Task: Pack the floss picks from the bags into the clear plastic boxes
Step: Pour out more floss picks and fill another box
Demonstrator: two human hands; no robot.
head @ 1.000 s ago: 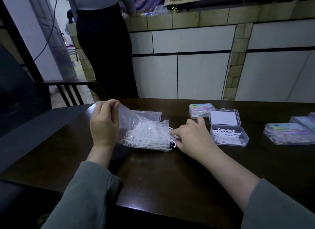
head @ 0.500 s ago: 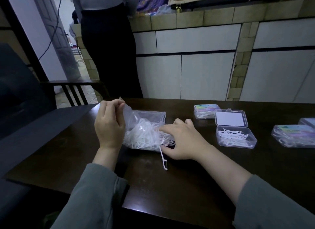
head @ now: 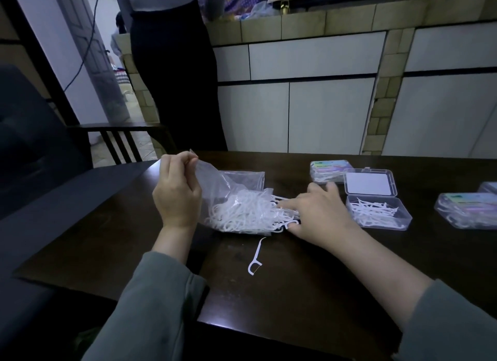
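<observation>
On the dark brown wooden table (head: 309, 293) a clear, crumpled plastic bag (head: 231, 188) lies toward the left edge, stuffed with a tangled heap of white floss picks (head: 247, 213). The left hand (head: 177, 196) pinches the bag's upper left corner between curled fingers and lifts it off the tabletop. The right hand (head: 317, 215) lies at the bag's open right mouth, its fingers among the spilling picks; whether they actually grasp any cannot be told. One single white floss pick (head: 256, 258) lies loose on the table just nearer than the bag, toward the near edge and apart from both hands.

Just right of the right hand sits an open clear plastic box (head: 379, 213), partly filled with picks, its hinged lid (head: 369, 184) folded back flat toward the far edge. Beyond it, near the far edge, rests a closed clear box with a pastel label (head: 328, 170), partly hidden by the lid. Two more closed labelled boxes (head: 465, 210) sit at the right edge.

Beyond the table's far left corner stands a person in dark trousers (head: 177, 73) before a tiled counter with white cabinet doors (head: 330, 116). A dark wooden chair (head: 118, 137) stands off the left edge.
</observation>
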